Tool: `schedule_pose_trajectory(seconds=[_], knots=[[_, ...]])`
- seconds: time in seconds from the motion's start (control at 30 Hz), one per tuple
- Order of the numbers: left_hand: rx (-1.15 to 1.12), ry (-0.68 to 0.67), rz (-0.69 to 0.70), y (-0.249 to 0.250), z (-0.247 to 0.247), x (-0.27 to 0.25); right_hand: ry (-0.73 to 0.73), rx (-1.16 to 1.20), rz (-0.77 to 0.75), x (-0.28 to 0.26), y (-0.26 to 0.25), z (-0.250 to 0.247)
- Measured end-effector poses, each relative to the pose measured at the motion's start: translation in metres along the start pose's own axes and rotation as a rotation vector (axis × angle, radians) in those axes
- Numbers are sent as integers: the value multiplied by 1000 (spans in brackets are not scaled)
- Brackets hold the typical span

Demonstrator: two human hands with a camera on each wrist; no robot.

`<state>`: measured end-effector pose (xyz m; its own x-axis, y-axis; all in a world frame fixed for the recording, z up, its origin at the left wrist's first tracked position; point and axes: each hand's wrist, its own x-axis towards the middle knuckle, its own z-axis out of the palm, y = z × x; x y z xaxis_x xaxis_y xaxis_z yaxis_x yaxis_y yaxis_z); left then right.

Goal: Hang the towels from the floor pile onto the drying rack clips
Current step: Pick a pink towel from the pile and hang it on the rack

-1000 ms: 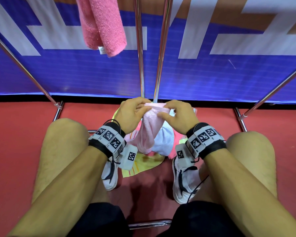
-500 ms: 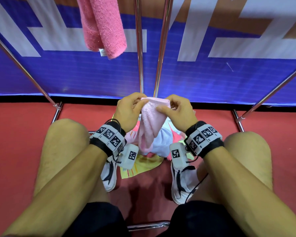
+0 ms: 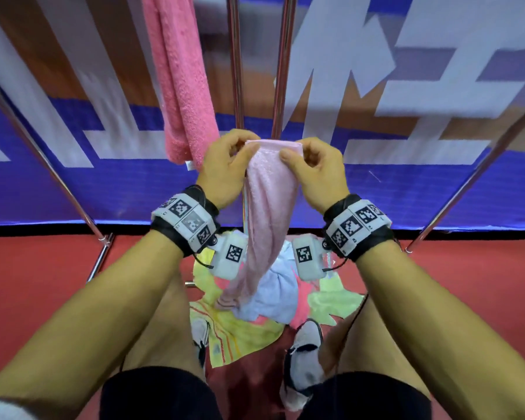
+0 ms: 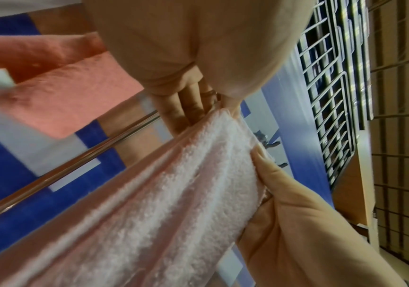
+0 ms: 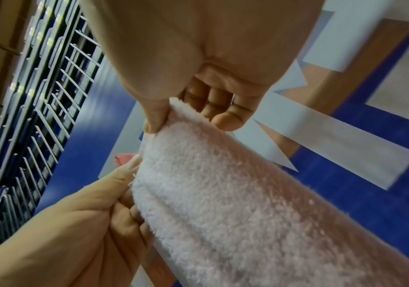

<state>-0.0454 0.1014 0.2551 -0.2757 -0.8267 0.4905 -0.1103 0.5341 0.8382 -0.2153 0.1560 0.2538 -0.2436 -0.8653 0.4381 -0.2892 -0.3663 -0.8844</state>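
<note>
Both hands hold a pale pink towel [image 3: 270, 201] by its top edge, and it hangs down between my forearms. My left hand [image 3: 228, 165] pinches the left corner and my right hand [image 3: 312, 168] pinches the right corner. The same towel [image 4: 173, 194] fills the left wrist view, and it shows again [image 5: 222, 194] in the right wrist view, thumbs pressed on its edge. Below, the floor pile [image 3: 273, 298] holds light blue, yellow and pink towels. A darker pink towel [image 3: 185, 86] hangs on the rack to the upper left. No clips are in sight.
Two chrome rack poles [image 3: 281, 65] rise just behind the held towel. Slanted rack legs [image 3: 46, 159] stand left and right [image 3: 473, 177]. A blue and white banner [image 3: 406, 183] backs the rack. My shoes [image 3: 303, 359] sit on the red floor [image 3: 43, 283] by the pile.
Both hands have lifted the pale pink towel up off the pile, and it now hangs at full length. The head view has tilted up, so more of the hanging darker towel shows.
</note>
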Motion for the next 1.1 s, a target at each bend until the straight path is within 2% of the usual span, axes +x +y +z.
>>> schedule_pose_trajectory(seconds=[0.23, 0.43, 0.57, 0.73, 0.87, 1.03, 1.1], knots=[[-74, 66, 101, 74, -16, 54, 54, -61, -148, 46, -80, -13], [-150, 55, 72, 130, -28, 88, 48, -126, -236, 81, -142, -33], [-179, 57, 95, 164, -32, 108, 73, -83, -288, 97, -174, -42], [-193, 87, 177, 189, -33, 120, 54, -37, -300, 110, -200, -54], [-186, 122, 227, 201, -36, 125, 95, -41, -335, 115, -211, -52], [-106, 80, 187, 199, -49, 132, 129, -40, -313, 117, -205, -40], [-76, 111, 216, 198, -54, 133, 101, -19, -292, 117, -202, -37]])
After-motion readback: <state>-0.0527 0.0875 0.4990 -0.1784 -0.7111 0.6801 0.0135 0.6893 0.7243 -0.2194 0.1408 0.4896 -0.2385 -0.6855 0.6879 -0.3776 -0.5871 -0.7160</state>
